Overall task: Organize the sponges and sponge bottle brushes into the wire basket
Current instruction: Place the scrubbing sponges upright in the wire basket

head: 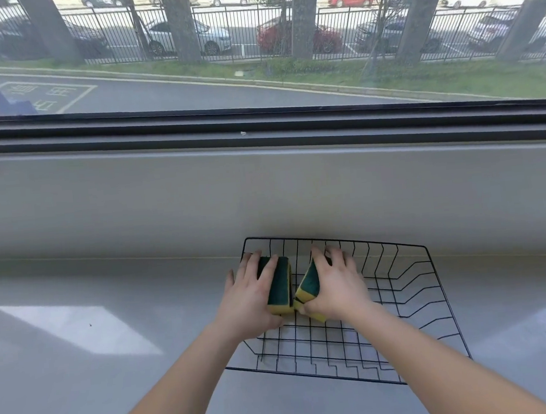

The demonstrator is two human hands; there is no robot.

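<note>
**Sponges [279, 286] held side by side in the wire basket [450, 307]**

The basket stood on the grey counter [115, 382] at about 5 o'clock of the view, below a wide window. Both sponges were inside it, at its 9 o'clock side.

The left hand [252, 296] grasped the left sponge with the fingers curled over its far end. The right hand [335, 283] grasped the right sponge [310, 285] in the same way, with the thumb at the near end. The near corners of the two sponges seemed to touch.

The long axis of the left sponge ran from 12 to 6 o'clock, and its green scouring face showed upward. Whether it lay flat or stood on edge, I could not tell. The right sponge leaned, with its long axis from 1 to 7 o'clock and its green face turned towards 9 o'clock.

Such sponges are probably light and soft. They give under pressure and hardly slip. A gentle hold across the two ends or the two broad faces should be enough. No bottle brush was visible.
</note>
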